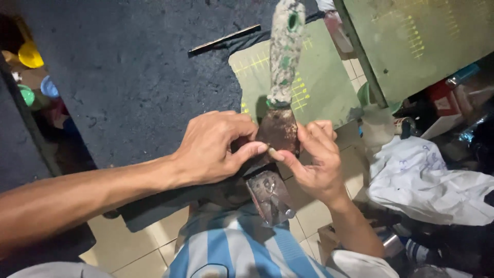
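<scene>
Rusty and paint-flecked, a putty knife lies at the middle of the view, its worn handle pointing away from the person and its brown blade toward them. The left hand rests over the blade's left edge, fingers curled and thumb stretched across to its lower edge. The right hand meets it from the other side, thumb and forefinger pinched at the blade's lower edge, the two thumbs almost touching. Just below the blade, a tarnished metal piece juts toward the person's striped shirt. Under the tool lie a dark sheet and a green cutting mat. A crumpled white cloth sits to the right on the tiled floor.
</scene>
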